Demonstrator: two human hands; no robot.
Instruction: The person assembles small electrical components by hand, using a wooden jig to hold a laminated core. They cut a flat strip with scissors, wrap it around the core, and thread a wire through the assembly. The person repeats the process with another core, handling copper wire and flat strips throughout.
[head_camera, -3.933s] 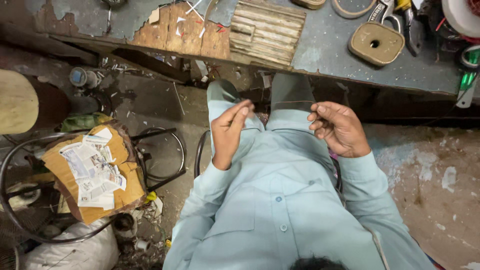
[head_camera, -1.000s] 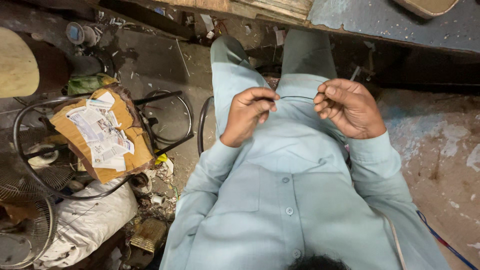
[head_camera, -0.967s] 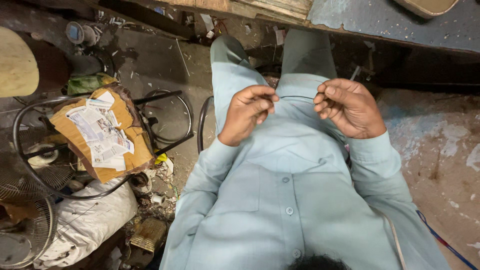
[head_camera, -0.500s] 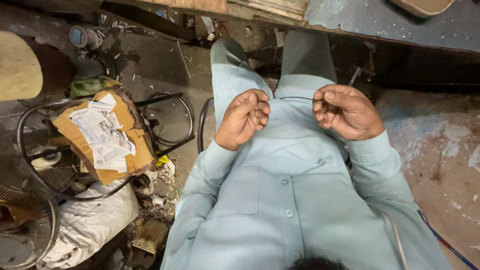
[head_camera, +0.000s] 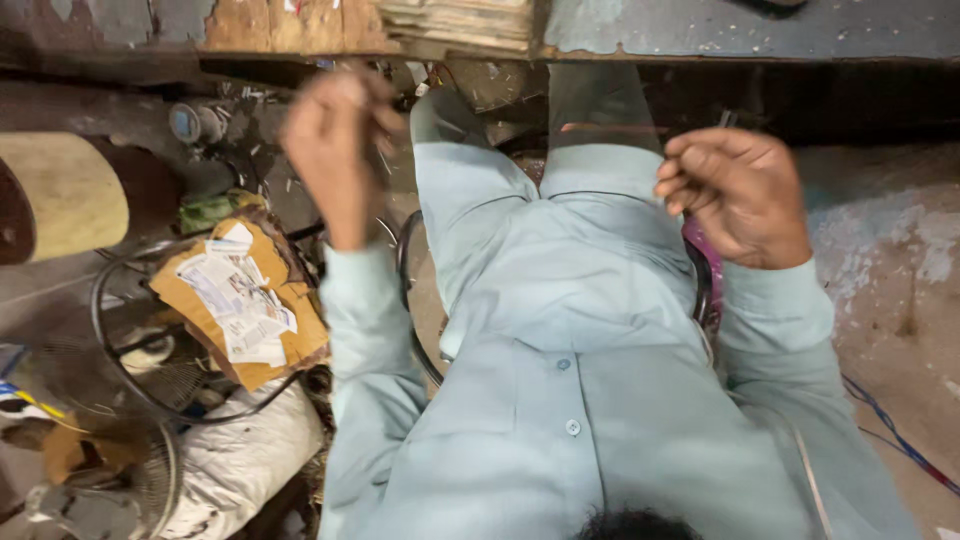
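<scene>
Pale-blue shirt (head_camera: 600, 400), lap lvl, nearest. Right hand (head_camera: 740, 195) over hem, fingers curled in, nothing visibly held. Left hand (head_camera: 335, 150) raised, blurred; grip can't tell. Left: cardboard box (head_camera: 240, 305), wire hoop (head_camera: 130, 380), white sack (head_camera: 240, 460). Far: bench edge (head_camera: 700, 45); bare floor (head_camera: 900, 290) right.

Pale blue-green shirt (head_camera: 600, 400), brown cardboard (head_camera: 285, 320) with white paper, white sack (head_camera: 240, 465).

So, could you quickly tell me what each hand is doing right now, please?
Left hand: raised, blurred, curled; any grip cannot be told.
Right hand: loosely curled, nothing visibly held.
</scene>
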